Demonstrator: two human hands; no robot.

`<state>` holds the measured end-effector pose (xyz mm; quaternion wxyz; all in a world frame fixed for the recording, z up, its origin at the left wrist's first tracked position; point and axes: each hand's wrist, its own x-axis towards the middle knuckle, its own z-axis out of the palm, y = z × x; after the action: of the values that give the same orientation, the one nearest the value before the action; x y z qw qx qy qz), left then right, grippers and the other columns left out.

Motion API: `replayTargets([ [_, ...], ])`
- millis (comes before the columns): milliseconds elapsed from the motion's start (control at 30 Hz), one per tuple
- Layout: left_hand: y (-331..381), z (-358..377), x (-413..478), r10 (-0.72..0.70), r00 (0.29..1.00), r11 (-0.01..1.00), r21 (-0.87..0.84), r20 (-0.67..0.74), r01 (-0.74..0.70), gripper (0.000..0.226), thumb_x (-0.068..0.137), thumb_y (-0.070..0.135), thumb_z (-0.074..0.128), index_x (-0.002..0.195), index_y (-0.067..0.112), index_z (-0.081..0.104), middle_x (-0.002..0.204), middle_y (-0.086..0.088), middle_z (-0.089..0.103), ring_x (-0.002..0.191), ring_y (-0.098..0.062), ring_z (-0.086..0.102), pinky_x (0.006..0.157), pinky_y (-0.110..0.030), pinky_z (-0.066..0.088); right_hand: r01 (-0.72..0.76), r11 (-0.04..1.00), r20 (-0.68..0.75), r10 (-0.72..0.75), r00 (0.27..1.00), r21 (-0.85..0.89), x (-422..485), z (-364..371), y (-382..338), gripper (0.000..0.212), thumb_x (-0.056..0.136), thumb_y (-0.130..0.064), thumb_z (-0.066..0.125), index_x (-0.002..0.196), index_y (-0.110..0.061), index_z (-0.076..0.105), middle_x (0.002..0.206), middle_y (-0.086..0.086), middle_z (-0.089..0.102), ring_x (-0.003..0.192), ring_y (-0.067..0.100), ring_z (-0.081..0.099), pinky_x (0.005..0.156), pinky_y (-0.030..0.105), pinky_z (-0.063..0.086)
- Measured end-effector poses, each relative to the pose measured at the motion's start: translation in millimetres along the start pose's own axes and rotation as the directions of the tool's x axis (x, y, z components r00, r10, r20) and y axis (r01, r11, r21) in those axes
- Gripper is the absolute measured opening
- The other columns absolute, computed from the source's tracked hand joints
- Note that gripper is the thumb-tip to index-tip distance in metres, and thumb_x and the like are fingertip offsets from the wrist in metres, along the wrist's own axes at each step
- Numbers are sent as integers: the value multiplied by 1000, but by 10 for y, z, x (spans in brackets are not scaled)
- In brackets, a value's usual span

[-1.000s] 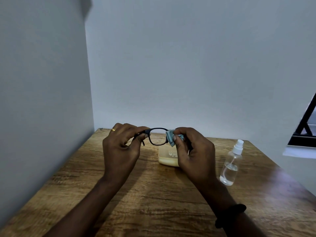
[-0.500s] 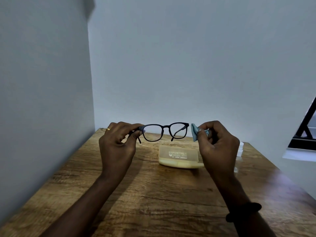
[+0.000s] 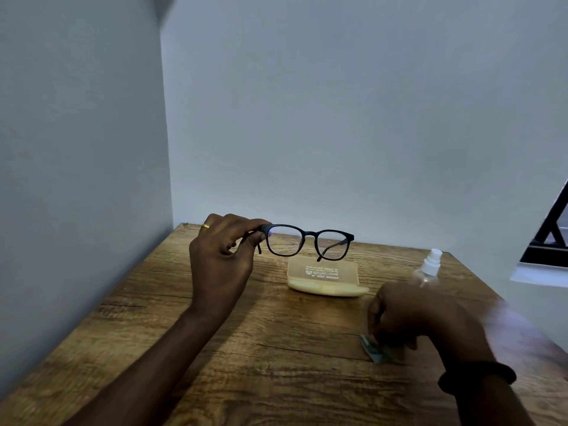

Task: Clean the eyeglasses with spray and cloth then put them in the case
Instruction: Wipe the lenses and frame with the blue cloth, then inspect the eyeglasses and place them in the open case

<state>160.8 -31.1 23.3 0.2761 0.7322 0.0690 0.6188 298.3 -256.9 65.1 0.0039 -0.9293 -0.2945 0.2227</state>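
Eyeglasses (image 3: 310, 233) between left fingers (image 3: 243, 224)

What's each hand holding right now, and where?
Left hand pinches the eyeglasses at one frame corner, by the hinge. Right hand is at the cloth on the table; grip unclear.

Wooden table (image 3: 276, 364) before me, grain dark and streaked. Pale wall (image 3: 338, 118) behind table's far edge. Second wall (image 3: 76, 149) along table's left side. Black frame (image 3: 550, 238) over white sill (image 3: 538, 275), beyond table's right edge. Black band (image 3: 476, 375) on my wrist, above table's near right.
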Motion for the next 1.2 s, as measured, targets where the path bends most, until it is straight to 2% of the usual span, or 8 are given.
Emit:
replayTargets([
  [100, 8, -5, -12, 2, 1000, 1000, -2, 12, -2, 22, 82, -1, 79, 92, 19, 81, 83, 11, 73, 82, -3, 56, 72, -21, 41, 17, 989, -65, -8, 998, 144, -11, -3, 104, 10, 85, -22, 76, 81, -13, 80, 68, 7, 73, 44, 6, 59, 49, 21, 48],
  [167, 7, -2, -5, 3, 1000, 1000, -9, 13, -3, 21, 83, 1, 79, 92, 19, 81, 83, 11, 73, 82, -6, 57, 71, -27, 44, 96, 954, -301, -7, 954, 283, 10, -26, 179, 16, 85, -26, 77, 71, -18, 79, 56, -3, 69, 46, 3, 56, 57, 25, 48],
  [300, 12, -2, 6, 7, 1000, 1000, -23, -5, -7, 20, 82, 6, 75, 93, 22, 80, 83, 13, 73, 85, -10, 59, 68, -33, 47, 353, 899, -773, -26, 634, 260, 26, -14, 99, 10, 85, -23, 75, 85, -33, 75, 61, -8, 66, 60, 3, 59, 64, 26, 41],
  [433, 40, -17, 10, 22, 1000, 999, -42, 4, -22, 18, 84, 10, 74, 94, 24, 80, 85, 13, 74, 85, -11, 60, 68, -36, 49, 638, 756, -866, -214, 452, 146, 48, 106, -101, 42, 84, -16, 77, 119, -38, 67, 79, -12, 69, 56, 12, 59, 62, 25, 49],
  [633, 24, -33, 16, 13, 1000, 998, -67, 0, -13, 22, 84, 0, 76, 97, 17, 81, 88, 7, 75, 87, -15, 67, 71, -39, 53, 657, 754, -954, -187, 235, 14, 89, 130, -145, 22, 87, -12, 75, 104, -26, 75, 86, -18, 73, 66, 3, 61, 64, 26, 50],
  [833, 96, -33, 18, 5, 999, 989, -148, 39, 1, 23, 84, -6, 76, 97, 12, 81, 92, 9, 77, 90, -5, 72, 80, -17, 52, 632, 774, -982, -149, 120, -40, 116, 148, -138, 23, 86, -3, 72, 99, -21, 77, 87, -10, 75, 74, 5, 65, 69, 36, 55],
  [1067, 131, 26, -8, -242, 958, 876, -389, 153, 283, 26, 89, -11, 68, 98, 11, 79, 93, 3, 81, 87, -11, 77, 75, -20, 60, 633, 773, -990, -115, 77, -41, 141, 155, -129, 23, 85, -3, 71, 98, -19, 78, 85, -6, 76, 78, 13, 70, 70, 40, 56],
  [1200, 149, 30, -3, -310, 930, 810, -456, 198, 368, 20, 91, -9, 65, 99, 6, 77, 93, -2, 81, 91, -18, 78, 71, -25, 63, 649, 761, -988, -105, 109, -9, 159, 158, -143, 21, 86, -3, 71, 99, -18, 79, 88, -9, 77, 83, 9, 72, 74, 37, 58],
])
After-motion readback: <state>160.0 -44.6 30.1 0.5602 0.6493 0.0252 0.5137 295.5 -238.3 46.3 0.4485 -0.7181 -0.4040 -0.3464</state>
